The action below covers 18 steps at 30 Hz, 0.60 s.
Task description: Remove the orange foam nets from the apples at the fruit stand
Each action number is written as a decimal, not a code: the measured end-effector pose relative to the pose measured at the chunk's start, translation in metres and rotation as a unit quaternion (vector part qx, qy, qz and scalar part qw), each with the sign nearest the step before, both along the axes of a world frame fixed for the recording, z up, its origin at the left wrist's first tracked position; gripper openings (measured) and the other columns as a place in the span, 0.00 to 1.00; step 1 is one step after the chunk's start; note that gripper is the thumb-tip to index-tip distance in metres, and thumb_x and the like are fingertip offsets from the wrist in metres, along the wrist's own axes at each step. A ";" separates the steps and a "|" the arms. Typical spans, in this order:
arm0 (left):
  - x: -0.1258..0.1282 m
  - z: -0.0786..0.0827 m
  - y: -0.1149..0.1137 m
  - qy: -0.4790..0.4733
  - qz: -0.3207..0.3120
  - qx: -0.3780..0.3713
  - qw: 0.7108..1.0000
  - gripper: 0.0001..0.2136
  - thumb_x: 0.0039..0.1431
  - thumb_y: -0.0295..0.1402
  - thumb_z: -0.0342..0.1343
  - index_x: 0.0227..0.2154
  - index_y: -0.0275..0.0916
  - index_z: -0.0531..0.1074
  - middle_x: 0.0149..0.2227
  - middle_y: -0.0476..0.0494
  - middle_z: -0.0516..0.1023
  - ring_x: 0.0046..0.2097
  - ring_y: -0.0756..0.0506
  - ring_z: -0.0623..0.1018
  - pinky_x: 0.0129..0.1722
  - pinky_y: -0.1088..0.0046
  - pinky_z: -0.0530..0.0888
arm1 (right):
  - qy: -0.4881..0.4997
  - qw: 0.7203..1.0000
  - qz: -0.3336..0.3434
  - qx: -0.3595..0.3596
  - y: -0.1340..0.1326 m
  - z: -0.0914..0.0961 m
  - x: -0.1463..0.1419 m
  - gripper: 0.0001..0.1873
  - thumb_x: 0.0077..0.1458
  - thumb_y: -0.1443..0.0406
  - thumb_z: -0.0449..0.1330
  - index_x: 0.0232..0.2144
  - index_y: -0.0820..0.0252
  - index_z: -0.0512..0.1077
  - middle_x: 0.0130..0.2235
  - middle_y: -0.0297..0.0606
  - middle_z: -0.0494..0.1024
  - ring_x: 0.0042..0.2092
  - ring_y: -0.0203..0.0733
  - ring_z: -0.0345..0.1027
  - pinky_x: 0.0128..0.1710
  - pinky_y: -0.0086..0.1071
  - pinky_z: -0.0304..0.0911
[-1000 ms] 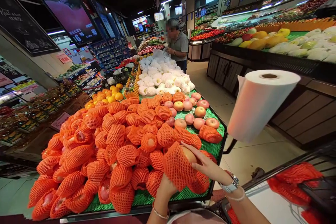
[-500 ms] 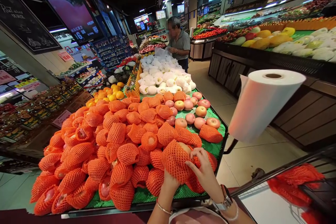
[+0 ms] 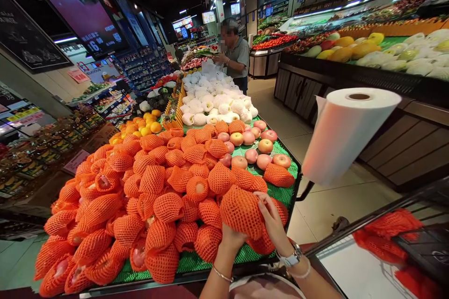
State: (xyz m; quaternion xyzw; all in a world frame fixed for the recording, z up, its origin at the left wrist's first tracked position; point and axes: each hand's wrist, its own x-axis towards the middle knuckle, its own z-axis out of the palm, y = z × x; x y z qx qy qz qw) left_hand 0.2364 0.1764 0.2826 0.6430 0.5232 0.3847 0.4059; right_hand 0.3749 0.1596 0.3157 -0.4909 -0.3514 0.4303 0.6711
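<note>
An apple-sized fruit in an orange foam net [image 3: 241,211] is held over the near right part of the display. My left hand [image 3: 233,238] is closed around it from below, its fingers mostly hidden behind the net. My right hand [image 3: 271,215] pinches the net's right edge with bent fingers. The net covers the fruit on the side facing me. Many more fruits in orange foam nets [image 3: 168,206] are heaped to the left. Bare pink apples [image 3: 251,155] lie beyond my hands on a green mat [image 3: 233,151].
A roll of clear plastic bags [image 3: 347,135] stands at the display's right edge. A cart [image 3: 340,261] with discarded orange nets [image 3: 389,233] is at the lower right. White-netted fruit [image 3: 217,103] lies farther back, with a person [image 3: 235,56] beside it.
The pale fruit end that showed at the net's right opening is now covered by the net. My right hand still grips that edge. The view has shifted slightly.
</note>
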 end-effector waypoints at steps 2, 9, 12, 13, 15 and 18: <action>0.003 -0.003 0.000 0.002 0.008 -0.004 1.000 0.22 0.37 0.37 0.61 0.40 0.39 0.75 0.39 0.39 0.81 0.52 0.32 0.75 0.61 0.46 0.62 | 0.014 1.000 -0.016 -0.005 -0.008 -0.007 -0.010 0.18 0.55 0.46 0.58 0.35 0.52 0.70 0.45 0.37 0.74 0.51 0.47 0.65 0.57 0.39 0.56; 0.016 0.016 -0.004 0.036 -0.039 -0.028 0.998 0.19 0.43 0.28 0.56 0.42 0.38 0.76 0.45 0.36 0.80 0.56 0.32 0.73 0.63 0.44 0.58 | 0.259 0.963 0.052 -0.060 -0.016 -0.006 -0.024 0.40 0.43 0.46 0.68 0.57 0.46 0.63 0.58 0.39 0.70 0.61 0.50 0.61 0.60 0.44 0.59; 0.005 0.047 -0.012 0.061 -0.163 -0.028 0.984 0.21 0.44 0.26 0.59 0.45 0.41 0.77 0.50 0.38 0.79 0.55 0.33 0.74 0.59 0.52 0.66 | 0.307 0.947 0.027 -0.093 -0.010 -0.010 -0.007 0.41 0.45 0.53 0.68 0.60 0.44 0.60 0.56 0.35 0.74 0.58 0.50 0.67 0.56 0.44 0.65; -0.002 0.056 -0.014 0.081 -0.230 -0.029 0.969 0.22 0.47 0.28 0.60 0.49 0.42 0.76 0.53 0.38 0.77 0.57 0.34 0.72 0.59 0.55 0.67 | 0.315 0.944 0.004 -0.097 -0.008 -0.012 0.000 0.41 0.46 0.53 0.68 0.61 0.43 0.59 0.55 0.34 0.75 0.57 0.50 0.67 0.54 0.45 0.67; -0.018 0.068 -0.017 0.089 -0.307 -0.052 0.946 0.24 0.50 0.29 0.60 0.54 0.43 0.72 0.56 0.38 0.76 0.59 0.34 0.71 0.59 0.56 0.66 | 0.318 0.942 -0.032 -0.101 -0.007 -0.017 0.013 0.43 0.46 0.53 0.67 0.62 0.42 0.57 0.56 0.33 0.74 0.58 0.50 0.66 0.52 0.46 0.68; -0.031 0.068 -0.014 -0.039 -0.187 -0.022 0.981 0.15 0.59 0.37 0.56 0.48 0.44 0.75 0.49 0.40 0.80 0.53 0.38 0.77 0.55 0.60 0.71 | 0.263 0.962 -0.033 -0.071 -0.008 -0.018 0.026 0.42 0.46 0.54 0.67 0.62 0.41 0.56 0.61 0.35 0.68 0.63 0.52 0.59 0.55 0.48 0.65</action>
